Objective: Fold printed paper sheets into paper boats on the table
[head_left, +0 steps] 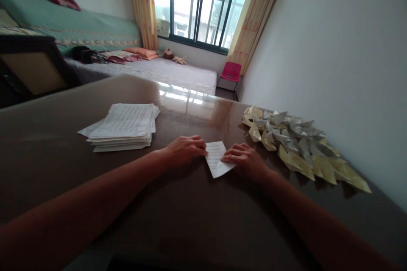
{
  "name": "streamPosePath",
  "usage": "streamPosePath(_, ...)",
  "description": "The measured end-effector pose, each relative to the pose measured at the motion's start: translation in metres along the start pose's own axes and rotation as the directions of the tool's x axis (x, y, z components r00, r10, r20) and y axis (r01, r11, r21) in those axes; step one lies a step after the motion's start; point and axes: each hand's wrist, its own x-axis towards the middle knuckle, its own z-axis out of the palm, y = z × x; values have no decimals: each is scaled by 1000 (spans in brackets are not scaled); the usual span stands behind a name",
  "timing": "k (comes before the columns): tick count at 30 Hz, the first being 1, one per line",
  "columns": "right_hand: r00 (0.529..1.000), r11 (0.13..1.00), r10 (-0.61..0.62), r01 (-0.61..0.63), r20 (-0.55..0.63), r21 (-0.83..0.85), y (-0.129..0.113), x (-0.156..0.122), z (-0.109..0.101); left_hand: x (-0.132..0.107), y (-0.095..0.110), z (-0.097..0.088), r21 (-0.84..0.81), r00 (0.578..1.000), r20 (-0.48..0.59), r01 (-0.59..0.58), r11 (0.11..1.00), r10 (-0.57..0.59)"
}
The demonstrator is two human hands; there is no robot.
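Note:
A small folded sheet of printed paper lies on the brown glossy table between my hands. My left hand pinches its upper left edge, the fingers bent together and the thumb mostly hidden. At the right side my right hand grips the same paper, its fingers lying over the edge and the thumb out of sight. One corner of the paper points toward me. To the left of my left hand stands a stack of printed sheets, somewhat unevenly piled. Right of my right hand sit many folded paper boats, white and yellowish, crowded in rows.
The table has a reflective top and ends at the wall on the right. Beyond its far edge are a bed, a pink chair and a window with curtains. A dark cabinet stands at the far left.

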Motion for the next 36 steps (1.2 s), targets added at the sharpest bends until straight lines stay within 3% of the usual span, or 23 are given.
streamPosePath(3, 999, 964, -37, 27, 35, 263, 7, -1, -3, 0, 6, -7, -69, 992, 72, -95, 993, 100)
streamPosePath(6, 998, 863, -29, -2, 54, 506, 14, 1, -3, -2, 10, -14, -108, 981, 133, -129, 986, 143)
streamPosePath(10, 974, 739, 191, -226, 124, 635, 17, 6, 6, -10, 16, -26, -156, 978, 156, -114, 981, 139)
streamPosePath(13, 916, 699, 373, -380, 145, 606, 12, 10, 13, -15, 19, -33, -175, 985, 156, -51, 983, 79)
streamPosePath(19, 838, 768, 545, -506, 14, 393, 2, 17, 20, -15, 19, -40, -161, 980, 198, 50, 986, -18)
streamPosePath(23, 821, 769, 571, -523, -27, 367, 2, 21, 24, -14, 17, -42, -119, 957, 289, 73, 990, -36)
streamPosePath(32, 821, 794, 570, -539, -37, 281, 4, 23, 30, -13, 14, -45, -107, 949, 306, 110, 988, -72)
streamPosePath(34, 824, 803, 565, -538, -41, 258, 4, 22, 30, -9, 18, -47, -74, 951, 286, 145, 987, -118)
streamPosePath(36, 827, 810, 560, -534, -46, 242, 5, 22, 31, -5, 25, -42, -68, 973, 187, 151, 986, -136)
